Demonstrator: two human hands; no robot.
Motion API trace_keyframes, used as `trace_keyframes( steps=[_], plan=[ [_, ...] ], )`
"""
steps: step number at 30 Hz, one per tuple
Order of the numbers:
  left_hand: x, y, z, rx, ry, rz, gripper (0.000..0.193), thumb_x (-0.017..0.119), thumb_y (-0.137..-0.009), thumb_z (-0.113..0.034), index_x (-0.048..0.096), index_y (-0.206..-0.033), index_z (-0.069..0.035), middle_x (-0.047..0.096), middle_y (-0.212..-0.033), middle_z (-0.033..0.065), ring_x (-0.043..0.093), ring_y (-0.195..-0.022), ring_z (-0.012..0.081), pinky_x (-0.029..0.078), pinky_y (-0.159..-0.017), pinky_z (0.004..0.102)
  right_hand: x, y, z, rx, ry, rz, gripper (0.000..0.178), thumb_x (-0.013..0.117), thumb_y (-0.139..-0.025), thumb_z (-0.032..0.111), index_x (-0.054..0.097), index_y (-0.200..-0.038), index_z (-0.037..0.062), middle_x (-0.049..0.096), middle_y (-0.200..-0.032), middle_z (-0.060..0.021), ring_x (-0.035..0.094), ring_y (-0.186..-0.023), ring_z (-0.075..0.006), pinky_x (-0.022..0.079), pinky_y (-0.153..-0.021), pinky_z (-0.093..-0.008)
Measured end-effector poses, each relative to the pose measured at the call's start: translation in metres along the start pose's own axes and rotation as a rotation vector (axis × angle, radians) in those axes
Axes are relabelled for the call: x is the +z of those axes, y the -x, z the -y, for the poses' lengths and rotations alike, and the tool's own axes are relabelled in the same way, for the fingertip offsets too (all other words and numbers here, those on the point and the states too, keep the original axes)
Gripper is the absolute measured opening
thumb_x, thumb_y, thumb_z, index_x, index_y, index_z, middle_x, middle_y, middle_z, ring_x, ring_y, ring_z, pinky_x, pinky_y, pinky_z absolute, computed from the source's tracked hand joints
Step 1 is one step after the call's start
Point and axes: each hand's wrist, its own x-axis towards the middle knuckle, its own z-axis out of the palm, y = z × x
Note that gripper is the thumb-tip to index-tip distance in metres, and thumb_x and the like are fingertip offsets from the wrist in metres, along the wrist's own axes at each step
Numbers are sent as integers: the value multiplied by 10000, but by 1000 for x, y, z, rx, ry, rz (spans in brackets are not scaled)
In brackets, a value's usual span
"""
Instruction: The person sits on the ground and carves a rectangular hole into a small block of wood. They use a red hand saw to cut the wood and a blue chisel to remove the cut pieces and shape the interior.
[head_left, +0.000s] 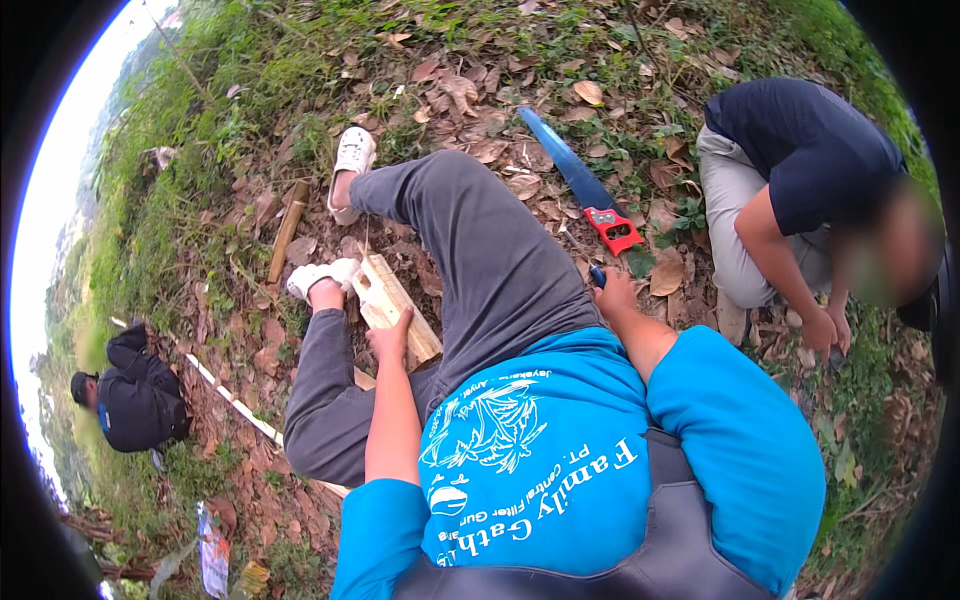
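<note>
My left hand is closed around the near end of a pale wooden block, which lies slanted between my legs. A notch is cut near the block's far end, beside my shoe. Beside my right thigh, my right hand is closed on a tool with a dark blue handle. A thin shaft seems to point away from that handle, but its tip is too small to make out. Just beyond this hand lies a handsaw with a blue blade and a red grip, flat on the leaves.
At the right a person in a dark shirt crouches with both hands low. Another person in black bends over at the far left. A brown wooden stick, a long pale pole and a plastic wrapper lie on the leafy slope.
</note>
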Motion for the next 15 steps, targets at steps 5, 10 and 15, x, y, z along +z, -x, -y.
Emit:
trace_keyframes(
  steps=[5, 10, 15],
  plan=[
    [-1, 1, -9, -60, -174, 59, 1318, 901, -548, -682, 377, -1412, 164, 534, -1418, 318, 539, -1348, 399, 457, -1118, 436, -10, -44, -26, -144, 221, 254, 413, 758, -780, 187, 653, -1173, 114, 717, -1168, -201, 668, -1162, -369, 530, -976, -451],
    [15, 8, -33, -56, -140, 110, 1231, 896, -563, -658, 390, -1426, 60, 511, -1455, 254, 574, -1318, 345, 514, -1058, 467, -41, -59, -27, -125, 57, 373, 224, 703, -822, 249, 720, -936, 56, 738, -936, -153, 740, -814, -329, 592, -773, -437],
    [36, -18, -18, -90, -137, 105, 1212, 904, -562, -655, 389, -1407, 43, 500, -1453, 240, 591, -1294, 357, 540, -1030, 462, -111, -30, -4, -133, -694, 201, 310, 622, -923, 203, 654, -1207, 85, 573, -742, -19, 469, -473, -104, 408, -419, -278]
  ],
)
